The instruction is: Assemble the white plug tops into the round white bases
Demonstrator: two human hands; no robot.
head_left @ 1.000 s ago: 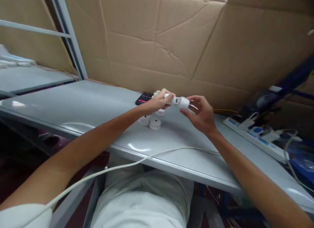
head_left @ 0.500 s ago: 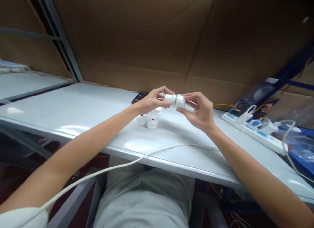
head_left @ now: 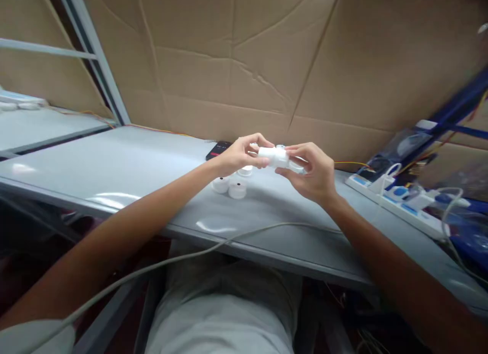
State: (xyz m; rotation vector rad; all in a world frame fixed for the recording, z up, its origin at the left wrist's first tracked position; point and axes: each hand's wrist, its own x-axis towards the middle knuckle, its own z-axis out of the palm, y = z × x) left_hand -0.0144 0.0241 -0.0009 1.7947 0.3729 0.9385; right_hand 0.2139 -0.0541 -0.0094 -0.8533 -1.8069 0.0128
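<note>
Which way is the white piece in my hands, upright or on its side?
On its side: the white piece runs roughly left to right between the left hand and the right hand.

Inspector A: Lighting?
Inspector B: Moderate above the smooth grey bench (head_left: 152, 156), dim below it, detail lost there. White glare patches along its front edge. Faint shadow right of the short white cylindrical caps (head_left: 237, 190).
Inspector A: Exposure and focus?
Inspector B: White cylindrical piece (head_left: 272, 155) washed out, surface detail lost. Digits on the black rectangular phone (head_left: 218, 149) blurred. Creases legible in the brown cardboard panel (head_left: 247, 85).
Inspector A: Distortion?
Inspector B: Wide-angle stretching towards the edges.
</note>
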